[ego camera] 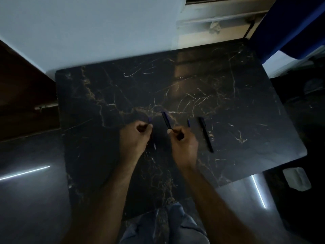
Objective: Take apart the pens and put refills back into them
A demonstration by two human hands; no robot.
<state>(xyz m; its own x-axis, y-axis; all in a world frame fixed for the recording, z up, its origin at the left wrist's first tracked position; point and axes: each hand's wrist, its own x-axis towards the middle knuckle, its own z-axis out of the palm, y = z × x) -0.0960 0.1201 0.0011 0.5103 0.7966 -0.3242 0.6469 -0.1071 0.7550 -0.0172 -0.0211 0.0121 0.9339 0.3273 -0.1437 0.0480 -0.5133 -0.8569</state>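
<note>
The scene is dim. My right hand grips a dark blue pen barrel, which sticks up and away from the fist above the black marble table. My left hand is closed on a thin pen part; a pale tip shows below the fist and a small blue bit above it. The two hands are a short gap apart. Right of my right hand a whole dark pen lies on the table. A small blue piece lies between that pen and the held barrel.
The table's right edge and rounded near-right corner are close to the lying pen. A pale wall stands behind the table, a blue curtain at far right, a white crumpled object on the glossy floor.
</note>
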